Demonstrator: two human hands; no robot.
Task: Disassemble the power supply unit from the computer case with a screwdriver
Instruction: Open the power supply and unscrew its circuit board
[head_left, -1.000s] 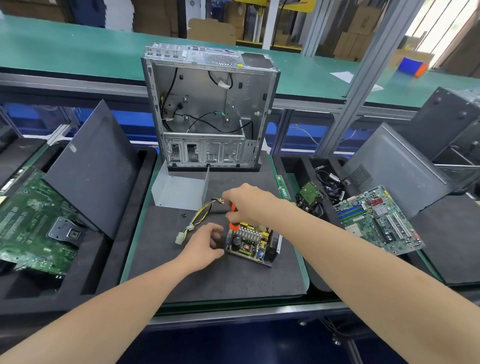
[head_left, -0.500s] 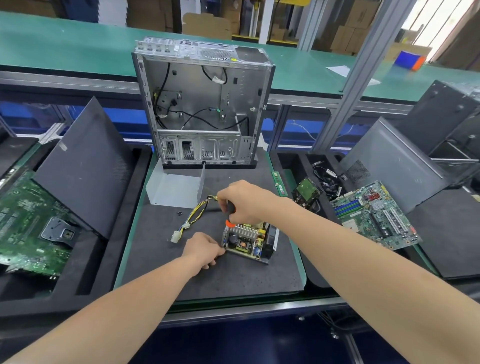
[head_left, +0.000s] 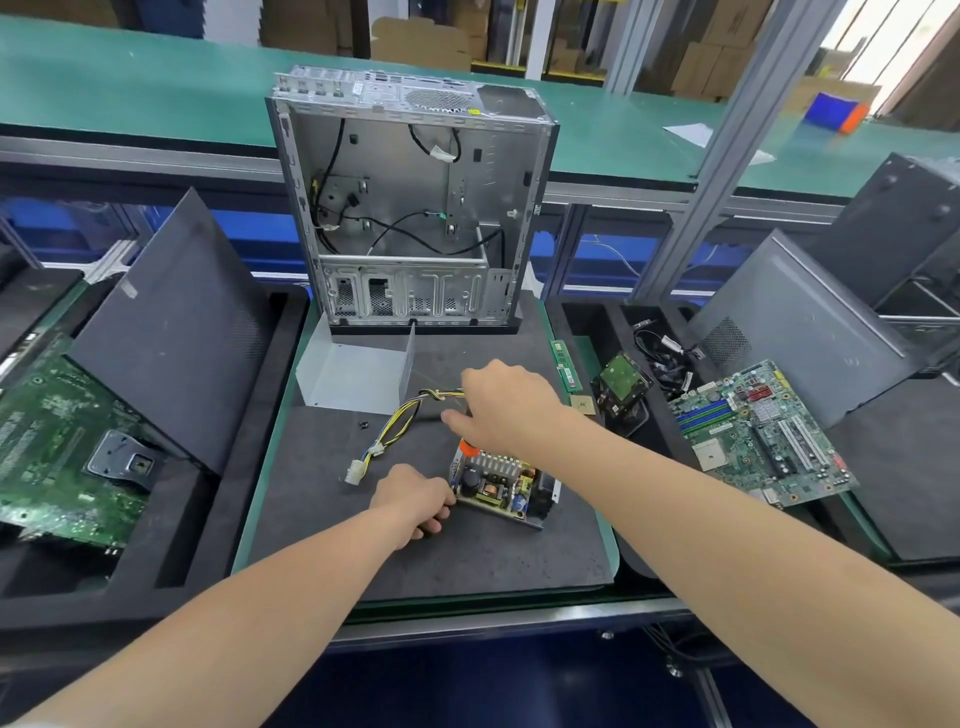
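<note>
One of two motherboards (head_left: 52, 447) lies far left. On the dark mat (head_left: 311, 519), the left hand (head_left: 415, 499) curls its fingers round the near-left corner of the single power supply unit (head_left: 498, 486), which lies mid-mat, in front of the open computer case (head_left: 410, 208). The right hand (head_left: 509, 405) grips an orange-handled screwdriver (head_left: 469, 448) at the unit's far edge. Bare mat runs from the unit to the near edge. The second motherboard (head_left: 758, 436) lies right.
</note>
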